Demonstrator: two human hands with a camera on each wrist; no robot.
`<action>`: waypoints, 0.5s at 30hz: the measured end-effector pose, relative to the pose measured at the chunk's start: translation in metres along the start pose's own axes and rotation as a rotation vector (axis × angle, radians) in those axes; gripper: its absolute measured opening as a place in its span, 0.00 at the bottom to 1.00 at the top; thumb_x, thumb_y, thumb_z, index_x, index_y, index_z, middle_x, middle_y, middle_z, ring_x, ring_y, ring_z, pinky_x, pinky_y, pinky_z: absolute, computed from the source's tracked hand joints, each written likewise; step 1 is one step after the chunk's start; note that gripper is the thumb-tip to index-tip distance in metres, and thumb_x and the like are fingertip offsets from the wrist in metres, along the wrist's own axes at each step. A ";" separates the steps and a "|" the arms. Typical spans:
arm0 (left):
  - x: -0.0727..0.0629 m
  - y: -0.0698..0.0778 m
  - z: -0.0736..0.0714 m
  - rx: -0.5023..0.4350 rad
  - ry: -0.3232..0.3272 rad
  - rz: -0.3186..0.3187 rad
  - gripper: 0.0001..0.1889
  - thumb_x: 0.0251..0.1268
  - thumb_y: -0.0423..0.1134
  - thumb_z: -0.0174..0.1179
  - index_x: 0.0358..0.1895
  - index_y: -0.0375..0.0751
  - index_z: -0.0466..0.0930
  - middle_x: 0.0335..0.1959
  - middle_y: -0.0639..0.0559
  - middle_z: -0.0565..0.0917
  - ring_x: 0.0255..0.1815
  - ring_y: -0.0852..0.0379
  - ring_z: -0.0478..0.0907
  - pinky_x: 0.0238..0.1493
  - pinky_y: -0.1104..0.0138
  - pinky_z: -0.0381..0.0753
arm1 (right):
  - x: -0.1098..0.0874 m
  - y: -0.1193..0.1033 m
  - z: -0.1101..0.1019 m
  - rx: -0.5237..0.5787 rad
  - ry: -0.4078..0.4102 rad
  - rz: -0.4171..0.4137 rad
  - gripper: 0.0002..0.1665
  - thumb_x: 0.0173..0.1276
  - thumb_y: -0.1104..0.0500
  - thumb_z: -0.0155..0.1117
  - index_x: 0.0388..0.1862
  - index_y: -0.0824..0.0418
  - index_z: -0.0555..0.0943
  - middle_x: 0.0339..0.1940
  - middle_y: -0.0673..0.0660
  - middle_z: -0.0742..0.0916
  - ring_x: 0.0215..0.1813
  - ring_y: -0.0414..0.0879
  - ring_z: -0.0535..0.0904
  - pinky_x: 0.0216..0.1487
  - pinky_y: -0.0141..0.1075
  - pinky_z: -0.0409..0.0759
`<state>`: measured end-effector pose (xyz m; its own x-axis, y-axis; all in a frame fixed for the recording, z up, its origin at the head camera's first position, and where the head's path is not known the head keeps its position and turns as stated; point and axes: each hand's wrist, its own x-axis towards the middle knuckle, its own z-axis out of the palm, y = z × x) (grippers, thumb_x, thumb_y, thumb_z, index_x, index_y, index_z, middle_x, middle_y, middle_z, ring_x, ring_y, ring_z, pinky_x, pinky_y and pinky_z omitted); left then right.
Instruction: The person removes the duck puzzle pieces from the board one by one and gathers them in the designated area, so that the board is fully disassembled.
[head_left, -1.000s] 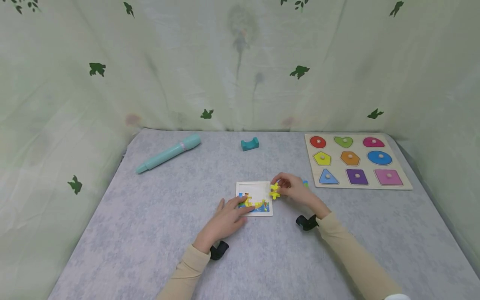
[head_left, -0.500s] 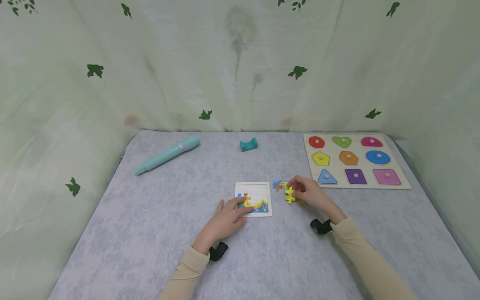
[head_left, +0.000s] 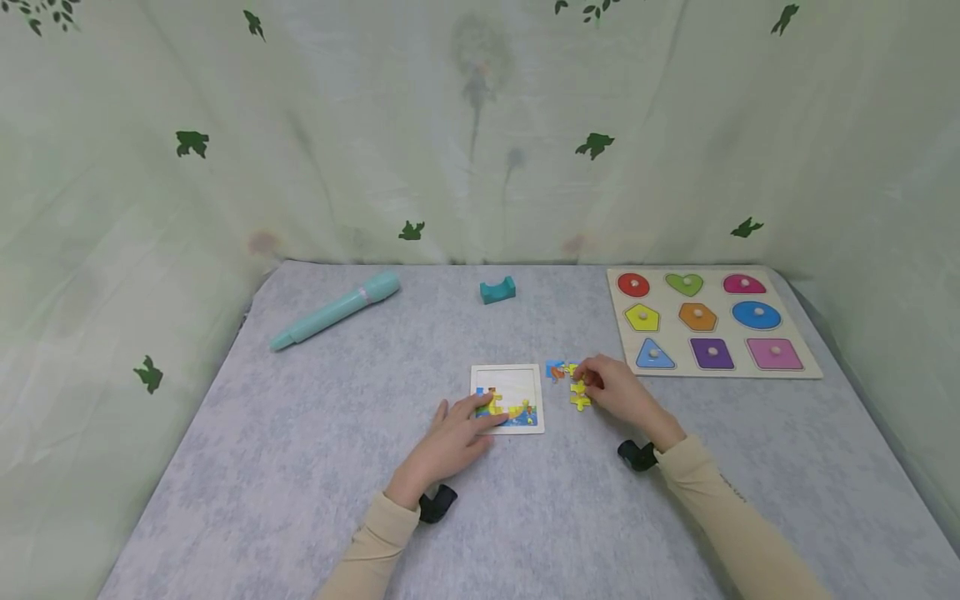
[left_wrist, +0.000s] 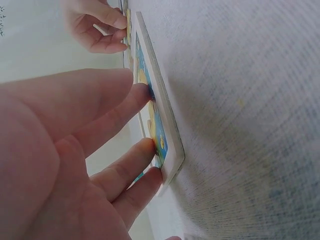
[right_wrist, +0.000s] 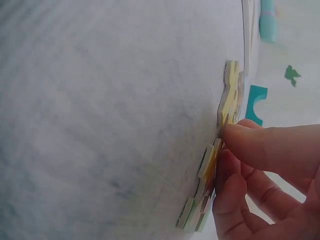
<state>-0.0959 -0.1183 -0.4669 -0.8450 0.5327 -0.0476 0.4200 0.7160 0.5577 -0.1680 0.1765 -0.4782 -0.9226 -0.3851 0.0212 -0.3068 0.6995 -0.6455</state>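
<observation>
A small jigsaw tray with a white frame lies mid-table, its lower part filled with blue and yellow pieces. My left hand rests on it with extended fingers, fingertips on the pieces at its lower left, as the left wrist view also shows. To the tray's right, my right hand pinches a yellow jigsaw piece between thumb and finger, low over the table. Other loose pieces lie close by, blue and orange among them. Part of this group is hidden under the right hand.
A wooden shape board with knobbed coloured shapes lies at the back right. At the back left is a teal pen-shaped object. A small teal curved block stands at the back middle. Pale green curtain surrounds the table.
My right hand has moved right, from the tray's right edge to the loose pieces, taking the yellow jigsaw piece along. My left hand has stayed on the tray.
</observation>
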 end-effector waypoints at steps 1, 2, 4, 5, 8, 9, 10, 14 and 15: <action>0.000 0.000 0.000 -0.001 0.001 -0.001 0.19 0.71 0.39 0.56 0.64 0.46 0.76 0.70 0.42 0.63 0.72 0.43 0.55 0.65 0.36 0.42 | 0.000 0.000 0.000 -0.004 0.000 -0.001 0.09 0.60 0.75 0.63 0.37 0.65 0.81 0.29 0.53 0.76 0.33 0.46 0.70 0.34 0.37 0.72; 0.000 0.000 0.000 -0.001 0.002 -0.001 0.19 0.71 0.39 0.56 0.64 0.46 0.76 0.70 0.41 0.63 0.72 0.43 0.55 0.65 0.36 0.42 | 0.000 0.000 0.000 -0.007 -0.001 0.000 0.09 0.61 0.75 0.62 0.37 0.65 0.81 0.29 0.53 0.76 0.33 0.46 0.70 0.34 0.37 0.72; 0.000 0.000 0.000 -0.001 0.004 0.001 0.19 0.71 0.39 0.56 0.64 0.46 0.76 0.70 0.41 0.63 0.72 0.43 0.55 0.65 0.36 0.42 | 0.001 -0.001 0.000 -0.011 -0.001 0.001 0.09 0.61 0.76 0.62 0.37 0.65 0.81 0.29 0.53 0.76 0.32 0.46 0.70 0.33 0.36 0.72; 0.000 0.000 0.000 0.000 0.005 0.003 0.19 0.71 0.39 0.55 0.64 0.46 0.76 0.70 0.41 0.63 0.72 0.43 0.55 0.65 0.36 0.41 | 0.001 -0.002 -0.001 -0.011 0.000 0.001 0.09 0.61 0.76 0.62 0.37 0.65 0.81 0.29 0.53 0.76 0.32 0.46 0.70 0.33 0.36 0.72; 0.000 -0.001 0.000 0.008 0.005 0.009 0.19 0.71 0.39 0.55 0.64 0.47 0.75 0.71 0.42 0.62 0.72 0.43 0.55 0.65 0.36 0.41 | 0.001 -0.004 -0.002 0.000 0.005 -0.010 0.09 0.61 0.75 0.62 0.38 0.65 0.81 0.29 0.53 0.78 0.33 0.46 0.71 0.34 0.36 0.73; 0.000 -0.001 0.000 0.008 0.005 0.010 0.19 0.71 0.39 0.55 0.64 0.46 0.76 0.71 0.42 0.62 0.72 0.44 0.55 0.65 0.36 0.41 | 0.001 -0.006 -0.003 0.008 0.006 -0.017 0.09 0.61 0.75 0.63 0.38 0.65 0.81 0.30 0.53 0.78 0.33 0.46 0.72 0.35 0.36 0.73; 0.000 -0.002 0.000 0.011 0.004 0.011 0.19 0.71 0.39 0.55 0.64 0.47 0.76 0.71 0.42 0.62 0.72 0.44 0.55 0.65 0.36 0.41 | 0.002 -0.008 -0.003 0.022 0.008 -0.021 0.09 0.61 0.74 0.63 0.38 0.65 0.82 0.30 0.52 0.78 0.33 0.46 0.72 0.35 0.36 0.74; -0.002 -0.005 0.000 0.017 0.006 0.018 0.19 0.71 0.40 0.55 0.63 0.46 0.76 0.71 0.44 0.63 0.72 0.46 0.55 0.65 0.37 0.43 | 0.007 -0.020 -0.002 0.088 -0.013 -0.068 0.08 0.62 0.73 0.62 0.39 0.65 0.82 0.30 0.53 0.80 0.34 0.46 0.74 0.36 0.37 0.75; -0.002 -0.006 -0.001 0.022 0.010 0.021 0.19 0.71 0.40 0.55 0.63 0.46 0.76 0.70 0.44 0.63 0.72 0.46 0.55 0.65 0.37 0.44 | 0.008 -0.023 -0.001 0.105 -0.022 -0.072 0.08 0.62 0.72 0.62 0.39 0.65 0.82 0.31 0.53 0.81 0.34 0.45 0.74 0.37 0.37 0.76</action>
<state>-0.0968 -0.1243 -0.4698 -0.8393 0.5430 -0.0275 0.4445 0.7143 0.5405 -0.1688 0.1577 -0.4621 -0.8932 -0.4463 0.0547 -0.3454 0.6031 -0.7190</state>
